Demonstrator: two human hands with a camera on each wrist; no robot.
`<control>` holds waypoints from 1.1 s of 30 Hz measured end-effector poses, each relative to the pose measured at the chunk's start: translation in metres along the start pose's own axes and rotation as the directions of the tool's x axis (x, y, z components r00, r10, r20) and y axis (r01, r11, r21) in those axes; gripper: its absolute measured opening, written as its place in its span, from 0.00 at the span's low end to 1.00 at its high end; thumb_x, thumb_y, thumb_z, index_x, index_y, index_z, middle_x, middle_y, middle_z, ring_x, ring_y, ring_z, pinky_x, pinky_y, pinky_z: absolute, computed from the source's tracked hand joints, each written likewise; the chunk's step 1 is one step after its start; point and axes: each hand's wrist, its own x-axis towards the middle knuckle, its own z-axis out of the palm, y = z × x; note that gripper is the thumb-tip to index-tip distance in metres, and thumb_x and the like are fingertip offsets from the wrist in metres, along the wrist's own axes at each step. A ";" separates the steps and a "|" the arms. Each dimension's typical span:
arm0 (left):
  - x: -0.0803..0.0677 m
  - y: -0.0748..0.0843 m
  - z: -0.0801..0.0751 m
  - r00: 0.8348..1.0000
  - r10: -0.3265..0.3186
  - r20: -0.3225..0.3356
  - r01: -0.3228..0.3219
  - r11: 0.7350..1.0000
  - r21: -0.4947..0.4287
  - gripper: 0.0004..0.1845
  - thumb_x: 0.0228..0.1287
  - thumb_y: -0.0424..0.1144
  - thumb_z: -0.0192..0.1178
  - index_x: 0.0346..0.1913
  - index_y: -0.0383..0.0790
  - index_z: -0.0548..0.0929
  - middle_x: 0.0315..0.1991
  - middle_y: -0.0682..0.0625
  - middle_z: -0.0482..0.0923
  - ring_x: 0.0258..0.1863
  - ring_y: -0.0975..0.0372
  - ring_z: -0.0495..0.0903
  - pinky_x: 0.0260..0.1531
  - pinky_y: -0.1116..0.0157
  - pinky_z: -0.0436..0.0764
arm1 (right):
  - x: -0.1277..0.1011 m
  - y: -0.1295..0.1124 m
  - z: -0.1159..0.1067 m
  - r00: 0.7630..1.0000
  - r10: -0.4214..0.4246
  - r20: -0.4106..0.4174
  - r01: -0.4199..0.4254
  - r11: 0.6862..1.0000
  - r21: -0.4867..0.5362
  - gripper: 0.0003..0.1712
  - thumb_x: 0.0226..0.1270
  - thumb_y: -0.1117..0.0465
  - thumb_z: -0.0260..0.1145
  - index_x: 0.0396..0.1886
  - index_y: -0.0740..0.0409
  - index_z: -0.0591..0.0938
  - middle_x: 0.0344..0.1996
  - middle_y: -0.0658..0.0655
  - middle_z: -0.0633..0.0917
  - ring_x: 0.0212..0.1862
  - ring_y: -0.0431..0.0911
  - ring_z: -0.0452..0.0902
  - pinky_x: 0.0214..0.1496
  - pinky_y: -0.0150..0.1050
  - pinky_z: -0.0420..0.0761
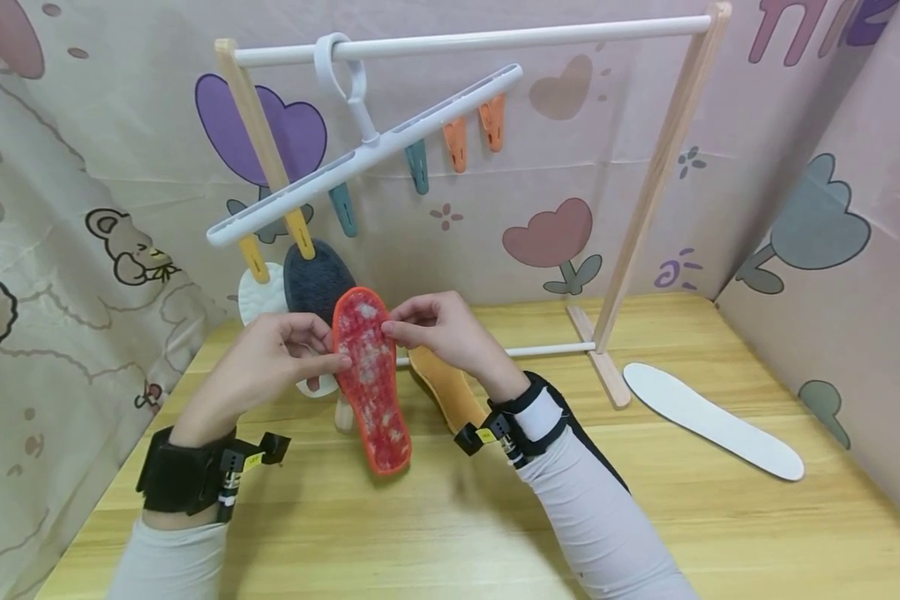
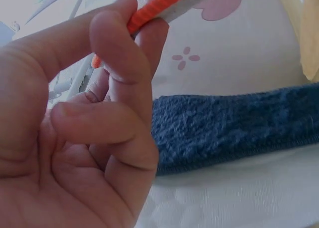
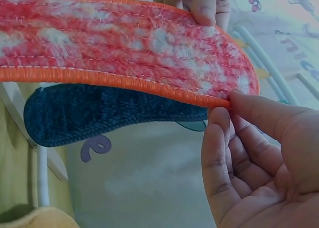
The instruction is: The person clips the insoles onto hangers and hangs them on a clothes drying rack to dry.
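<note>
Hanging at far left from the clip hanger (image 1: 360, 158), a white insole (image 1: 258, 296) and a dark blue insole (image 1: 317, 279) sit behind the hands. Left hand (image 1: 266, 362) pinches the red insole (image 1: 371, 379) at its left edge; right hand (image 1: 450, 333) pinches the right edge, holding it above the table (image 1: 435, 533). An orange-tan insole (image 1: 450, 387) lies beneath the right hand; another white insole (image 1: 712, 421) lies well to the right.

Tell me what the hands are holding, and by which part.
Both hands pinch the red insole near its upper end: left hand on its left edge, right hand on its right edge.
</note>
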 end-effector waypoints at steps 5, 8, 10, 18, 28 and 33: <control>0.005 0.000 0.001 1.000 -0.010 0.000 0.010 1.000 -0.012 0.15 0.67 0.46 0.77 0.45 0.39 0.87 0.37 0.46 0.89 0.29 0.58 0.87 0.31 0.63 0.85 | 0.002 -0.001 -0.004 1.000 0.001 0.001 -0.001 1.000 0.009 0.11 0.75 0.62 0.72 0.49 0.66 0.90 0.40 0.61 0.92 0.39 0.49 0.90 0.50 0.46 0.92; 0.008 0.000 0.000 1.000 -0.009 0.002 0.009 0.999 -0.034 0.15 0.67 0.45 0.77 0.45 0.39 0.86 0.37 0.44 0.89 0.30 0.55 0.88 0.32 0.62 0.85 | 0.003 -0.001 -0.007 1.000 -0.003 -0.005 0.003 1.000 0.006 0.11 0.75 0.62 0.72 0.49 0.66 0.90 0.40 0.61 0.92 0.37 0.43 0.88 0.48 0.43 0.91; 0.010 0.001 0.000 1.000 -0.004 0.001 0.004 0.999 -0.047 0.15 0.68 0.45 0.77 0.45 0.39 0.86 0.37 0.44 0.89 0.29 0.53 0.89 0.31 0.62 0.83 | 0.003 -0.002 -0.010 1.000 -0.012 -0.013 0.012 1.000 0.004 0.11 0.75 0.62 0.72 0.49 0.66 0.90 0.40 0.61 0.92 0.36 0.42 0.87 0.49 0.45 0.91; 0.019 0.007 0.002 1.000 0.013 0.020 -0.011 0.995 -0.102 0.14 0.68 0.45 0.76 0.44 0.39 0.86 0.38 0.44 0.88 0.28 0.55 0.87 0.30 0.63 0.83 | 0.002 -0.003 -0.020 0.999 -0.015 -0.048 0.014 1.000 -0.017 0.11 0.75 0.61 0.73 0.48 0.65 0.91 0.39 0.60 0.92 0.39 0.56 0.88 0.48 0.46 0.90; 0.027 0.010 0.010 0.999 0.027 0.036 -0.022 0.990 -0.140 0.14 0.67 0.45 0.77 0.44 0.39 0.86 0.36 0.45 0.88 0.27 0.54 0.87 0.33 0.61 0.86 | 0.000 0.000 -0.027 0.998 0.001 -0.062 -0.002 1.000 -0.023 0.11 0.76 0.61 0.72 0.48 0.65 0.90 0.39 0.61 0.92 0.42 0.62 0.86 0.45 0.37 0.88; 0.031 0.011 0.012 0.999 0.026 0.044 -0.020 0.989 -0.146 0.12 0.69 0.43 0.76 0.45 0.39 0.86 0.36 0.45 0.88 0.26 0.54 0.86 0.34 0.60 0.86 | -0.001 -0.001 -0.030 0.997 0.008 -0.072 -0.008 1.000 -0.011 0.11 0.76 0.62 0.71 0.48 0.66 0.90 0.39 0.61 0.92 0.42 0.62 0.87 0.47 0.41 0.89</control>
